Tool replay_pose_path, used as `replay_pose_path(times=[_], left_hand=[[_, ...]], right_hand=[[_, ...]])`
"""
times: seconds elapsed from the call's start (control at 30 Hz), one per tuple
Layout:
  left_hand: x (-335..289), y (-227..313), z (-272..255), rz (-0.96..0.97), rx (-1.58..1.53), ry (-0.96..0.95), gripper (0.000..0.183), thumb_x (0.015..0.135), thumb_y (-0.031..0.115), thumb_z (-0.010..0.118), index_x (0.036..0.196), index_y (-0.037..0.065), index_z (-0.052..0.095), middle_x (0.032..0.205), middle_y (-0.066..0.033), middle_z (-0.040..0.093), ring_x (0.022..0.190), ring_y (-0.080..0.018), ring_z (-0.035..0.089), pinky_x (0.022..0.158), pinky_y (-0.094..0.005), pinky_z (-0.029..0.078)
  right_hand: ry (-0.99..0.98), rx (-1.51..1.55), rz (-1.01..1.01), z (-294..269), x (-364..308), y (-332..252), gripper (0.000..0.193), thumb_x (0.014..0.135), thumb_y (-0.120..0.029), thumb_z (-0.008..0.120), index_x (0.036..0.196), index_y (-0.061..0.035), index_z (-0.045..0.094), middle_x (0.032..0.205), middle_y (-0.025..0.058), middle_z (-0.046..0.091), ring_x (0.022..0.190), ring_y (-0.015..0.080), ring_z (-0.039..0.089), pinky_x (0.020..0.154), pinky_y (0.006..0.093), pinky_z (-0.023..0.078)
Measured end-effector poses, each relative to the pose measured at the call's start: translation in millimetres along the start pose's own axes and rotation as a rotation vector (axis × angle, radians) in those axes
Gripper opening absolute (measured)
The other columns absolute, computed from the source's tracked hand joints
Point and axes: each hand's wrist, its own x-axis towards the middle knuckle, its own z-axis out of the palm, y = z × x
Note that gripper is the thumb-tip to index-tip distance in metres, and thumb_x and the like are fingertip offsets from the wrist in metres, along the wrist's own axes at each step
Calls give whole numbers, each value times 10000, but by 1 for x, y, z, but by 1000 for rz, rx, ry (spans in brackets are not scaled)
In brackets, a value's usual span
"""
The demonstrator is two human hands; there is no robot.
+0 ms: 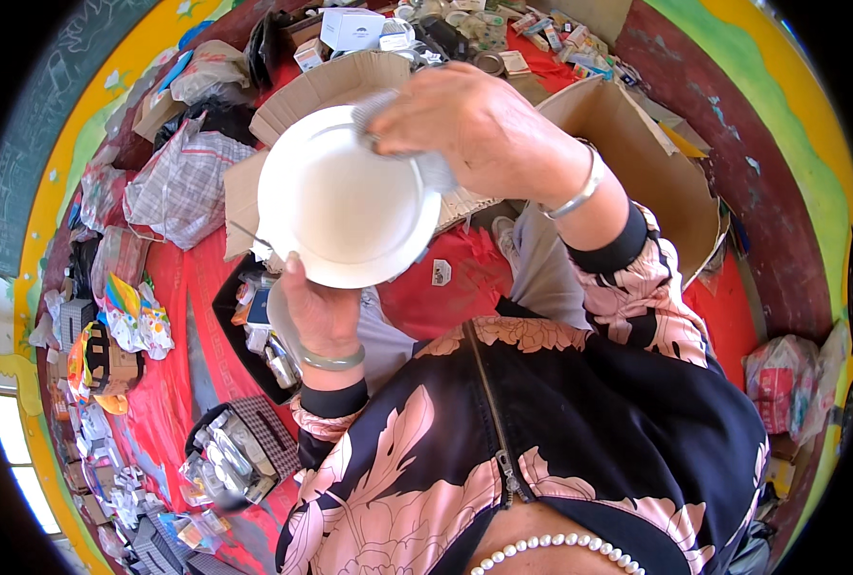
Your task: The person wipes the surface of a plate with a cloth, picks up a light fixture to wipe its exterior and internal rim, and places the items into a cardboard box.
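A round white bowl (340, 192) with a wide rim is held up in front of me, tilted so that its inside faces me. My left hand (319, 311) grips its lower rim, with the thumb on the front and the other fingers hidden behind. My right hand (469, 120) is closed on a grey cloth (436, 174) at the bowl's upper right rim. The cloth is blurred. Beside my left hand, a pale curved edge (281, 316) shows below the bowl; I cannot tell what it belongs to.
An open cardboard box (627, 144) stands beyond my right arm. To the left are a black bin of small items (261, 326), a checked fabric box of bottles (254, 431) and a plaid bag (189, 182). Red sheeting (163, 383) covers the floor; small packages line the walls.
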Motion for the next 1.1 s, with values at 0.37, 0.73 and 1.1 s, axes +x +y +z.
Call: replay_pose_path(times=[0.37,0.73,1.1], left_hand=[[-10,-8,9,-29,1,29,654,774,256,662,1330,45,390,1259,-90,488,1164,-249,484,967,-417,431],[4,-6,15,166,15,84,663,805,358,615,1324,17,382,1282,-96,482,1168,-245,489,980,-405,413],[1,0,11,141,10,-5,648,817,323,630,1340,44,369,1309,-94,477,1195,-258,473,1011,-438,386]], right_hand=[[109,34,59,48,-8,26,270,666,-23,572,898,-89,692,1075,27,617,986,238,563,810,365,475],[66,263,560,50,-45,-56,316,659,91,467,914,1,631,1008,161,605,911,354,585,797,382,488],[353,715,712,-20,-26,0,429,691,92,444,1041,-33,658,960,71,676,828,109,614,751,234,486]])
